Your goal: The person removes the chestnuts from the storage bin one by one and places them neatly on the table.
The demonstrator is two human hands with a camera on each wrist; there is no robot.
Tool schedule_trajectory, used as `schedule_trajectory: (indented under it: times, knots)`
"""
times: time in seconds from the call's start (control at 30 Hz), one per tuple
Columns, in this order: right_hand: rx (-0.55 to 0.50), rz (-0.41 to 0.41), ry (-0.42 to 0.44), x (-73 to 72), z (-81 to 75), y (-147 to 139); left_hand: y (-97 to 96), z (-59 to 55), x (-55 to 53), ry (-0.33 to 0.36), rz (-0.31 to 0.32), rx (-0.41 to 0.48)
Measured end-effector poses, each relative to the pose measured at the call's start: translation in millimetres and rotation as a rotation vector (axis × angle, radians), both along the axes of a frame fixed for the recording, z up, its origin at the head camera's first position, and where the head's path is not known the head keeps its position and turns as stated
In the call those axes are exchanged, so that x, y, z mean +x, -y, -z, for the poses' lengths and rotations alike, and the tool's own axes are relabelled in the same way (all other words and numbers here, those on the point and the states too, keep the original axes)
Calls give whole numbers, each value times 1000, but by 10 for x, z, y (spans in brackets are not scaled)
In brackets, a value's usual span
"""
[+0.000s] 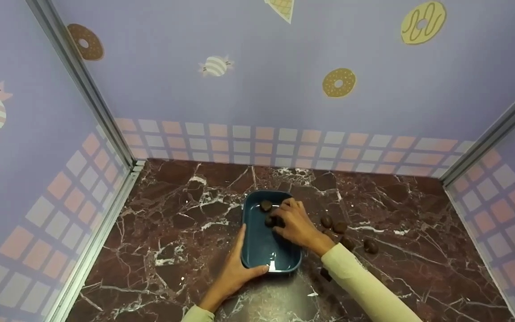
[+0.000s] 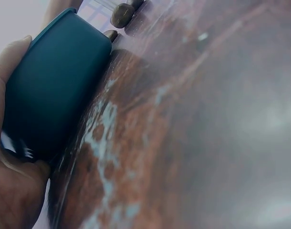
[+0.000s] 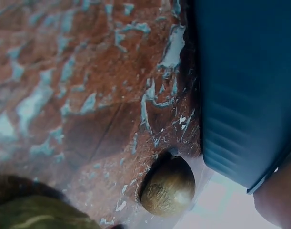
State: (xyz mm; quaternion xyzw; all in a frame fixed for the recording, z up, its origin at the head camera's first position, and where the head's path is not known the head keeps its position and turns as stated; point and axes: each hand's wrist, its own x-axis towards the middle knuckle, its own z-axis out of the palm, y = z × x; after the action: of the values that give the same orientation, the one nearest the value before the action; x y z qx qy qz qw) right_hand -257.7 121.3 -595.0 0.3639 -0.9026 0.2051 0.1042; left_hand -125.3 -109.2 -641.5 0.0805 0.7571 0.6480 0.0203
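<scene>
A deep blue rectangular dish (image 1: 257, 250) with rounded corners stands on the marble-patterned surface. My left hand (image 1: 236, 268) grips its near left corner, thumb on the near rim and fingers along the left side. Over the dish's right side, my right hand (image 1: 297, 223) reaches in with curled fingers and pinches a dark brown chestnut, largely hidden by the fingers. One chestnut (image 1: 266, 205) lies at the far end of the dish, and another (image 1: 270, 220) shows beside the right fingertips. In the right wrist view, a chestnut (image 3: 169, 188) lies close by the dish's wall (image 3: 245, 105).
Several loose chestnuts (image 1: 370, 245) are scattered on the surface right of the dish, some near the right forearm. A small dark piece (image 1: 326, 274) lies beside the right sleeve. Purple printed panels (image 1: 275, 98) with metal corner posts enclose the back and sides.
</scene>
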Motion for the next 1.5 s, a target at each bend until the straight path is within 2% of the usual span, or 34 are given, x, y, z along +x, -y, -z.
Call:
schedule_trajectory:
  times: [0.23, 0.6, 0.87, 1.5]
  knots:
    - [114, -35, -42, 50, -5, 40, 3, 20, 2, 12, 1, 4]
    - [178, -87, -121, 58, -12, 56, -2, -4, 5, -7, 6, 25]
    - [244, -107, -119, 66, -14, 61, -5, 12, 1, -14, 8, 30]
    - [284, -126, -93, 71, -21, 51, 2, 8, 4, -23, 8, 20]
